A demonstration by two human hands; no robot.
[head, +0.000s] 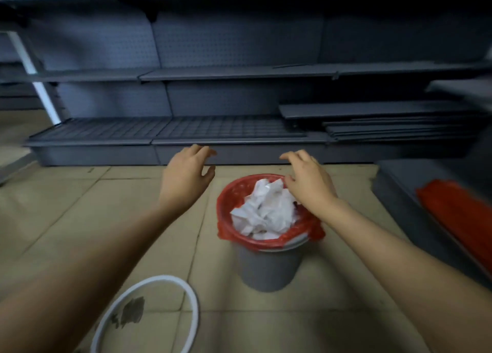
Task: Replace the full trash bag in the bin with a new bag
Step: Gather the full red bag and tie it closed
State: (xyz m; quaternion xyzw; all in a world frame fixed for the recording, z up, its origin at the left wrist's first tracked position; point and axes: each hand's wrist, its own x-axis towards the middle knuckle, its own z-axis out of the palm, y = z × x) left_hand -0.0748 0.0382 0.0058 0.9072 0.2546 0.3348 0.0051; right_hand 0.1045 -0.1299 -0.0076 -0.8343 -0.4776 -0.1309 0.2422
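Note:
A grey bin (269, 267) stands on the tiled floor, lined with a red trash bag (226, 201) whose edge is folded over the rim. Crumpled white paper (263, 211) fills the bag. My left hand (186, 177) hovers to the left of the bin, fingers apart and holding nothing. Over the bin's right rim is my right hand (308, 182), fingers spread and empty, its fingertips close to the paper. A white ring (195, 307), which looks like the bin's rim clamp, lies on the floor at the lower left. A folded red bag (458, 219) rests on a low shelf at right.
Dark grey shop shelving (239, 73) runs along the back, its base (101, 154) just beyond the hands. Loose shelf boards (386, 121) are stacked at right. A dark stain (130, 311) marks the floor inside the white ring.

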